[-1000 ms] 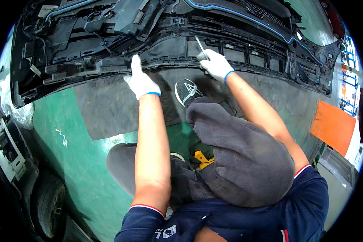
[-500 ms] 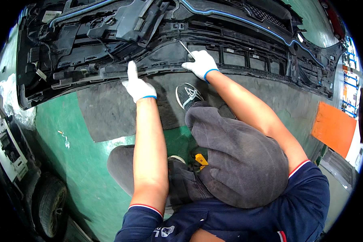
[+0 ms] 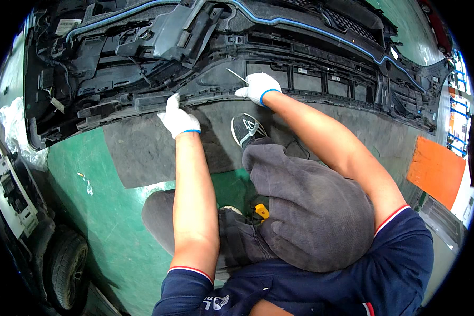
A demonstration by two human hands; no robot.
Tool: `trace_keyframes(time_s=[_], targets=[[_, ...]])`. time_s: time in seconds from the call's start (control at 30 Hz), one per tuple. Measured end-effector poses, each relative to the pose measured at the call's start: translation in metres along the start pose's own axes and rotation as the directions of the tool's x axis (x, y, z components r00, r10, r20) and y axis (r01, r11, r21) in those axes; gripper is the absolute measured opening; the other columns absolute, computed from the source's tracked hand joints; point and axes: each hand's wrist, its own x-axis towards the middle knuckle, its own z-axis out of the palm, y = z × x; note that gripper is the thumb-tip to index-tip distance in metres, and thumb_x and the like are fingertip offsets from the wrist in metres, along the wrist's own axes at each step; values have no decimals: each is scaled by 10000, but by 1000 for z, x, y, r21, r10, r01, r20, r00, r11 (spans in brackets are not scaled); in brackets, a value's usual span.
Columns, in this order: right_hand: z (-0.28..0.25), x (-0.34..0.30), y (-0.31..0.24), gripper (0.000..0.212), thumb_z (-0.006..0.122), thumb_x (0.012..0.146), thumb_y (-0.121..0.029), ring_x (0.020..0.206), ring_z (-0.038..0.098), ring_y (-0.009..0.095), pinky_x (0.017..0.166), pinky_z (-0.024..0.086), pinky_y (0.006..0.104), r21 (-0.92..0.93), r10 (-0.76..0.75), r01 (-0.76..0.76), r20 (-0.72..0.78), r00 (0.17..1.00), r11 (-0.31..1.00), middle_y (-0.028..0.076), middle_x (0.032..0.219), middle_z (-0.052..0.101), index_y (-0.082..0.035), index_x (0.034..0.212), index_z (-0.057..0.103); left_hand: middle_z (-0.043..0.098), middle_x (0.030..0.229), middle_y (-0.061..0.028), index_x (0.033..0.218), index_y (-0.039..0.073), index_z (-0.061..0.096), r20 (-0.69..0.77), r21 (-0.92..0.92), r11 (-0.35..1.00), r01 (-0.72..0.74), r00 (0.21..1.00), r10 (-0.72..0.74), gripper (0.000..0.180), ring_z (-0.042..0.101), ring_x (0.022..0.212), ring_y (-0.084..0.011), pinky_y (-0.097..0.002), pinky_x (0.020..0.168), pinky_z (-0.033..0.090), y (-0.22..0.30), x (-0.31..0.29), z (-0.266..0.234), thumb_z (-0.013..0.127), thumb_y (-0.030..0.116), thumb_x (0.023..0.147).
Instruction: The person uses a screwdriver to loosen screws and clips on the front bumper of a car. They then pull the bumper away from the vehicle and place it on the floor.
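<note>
Over matting [image 3: 142, 152], right hand [image 3: 260, 87], clutching a tool [image 3: 238, 76], shifted leftward; left hand's [image 3: 179, 119] grip unclear.

At the bumper's [image 3: 268, 50] near edge, the mat [image 3: 142, 150] affords clear passage between left hand [image 3: 177, 118] and shoe [image 3: 245, 129], with shoe, leg [image 3: 310, 205] and right forearm [image 3: 321, 126] obstructing access farther right.

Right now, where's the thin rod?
In the head view, the rod is in the right hand, at the upper middle, its tip pointing up and left over the black car part.
</note>
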Motion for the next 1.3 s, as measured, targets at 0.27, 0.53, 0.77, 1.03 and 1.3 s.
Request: trace_keyframes(time_s=[0.27,0.53,0.77,1.03,1.3], targets=[[12,-3,-4,541,754,835,-556,1025,711,408,894,566,491,10,41,-41,-103,994,999,212,1090,747,-69,1071,778,699,985,-67,1044,61,666,61,3,994,106,992,-106,229,655,904,-231,-407,783,531,-13,18,-11,733,40,827],[15,-5,-1,569,756,833,-567,1035,708,401,897,560,490,39,-9,16,-156,988,999,227,1074,741,-34,1030,755,624,1356,-106,1475,88,498,213,67,990,121,968,-132,758,609,1158,-282,-424,1038,493,12,5,-10,792,-48,789],[10,-6,-2,540,775,828,-517,1035,694,428,907,543,497,79,12,-2,-128,992,997,252,1083,729,-11,1015,741,630,1333,-121,1311,34,613,-86,48,999,17,996,-12,627,632,1117,-281,-484,929,568,83,10,9,892,269,802],[17,-3,5,545,755,847,-526,1034,688,437,908,536,499,69,-1,11,-150,989,998,261,1080,722,-11,1024,739,603,1380,-121,1464,64,511,75,86,996,-24,997,17,720,601,1169,-266,-450,1005,523,89,28,4,840,110,825],[19,-42,-9,142,678,931,-197,909,657,338,779,552,436,-102,-440,503,-651,619,858,160,941,671,-73,990,716,595,1395,-75,1489,77,494,202,93,994,-53,979,33,664,585,1194,-248,-432,1027,508,91,26,-4,772,69,886]])
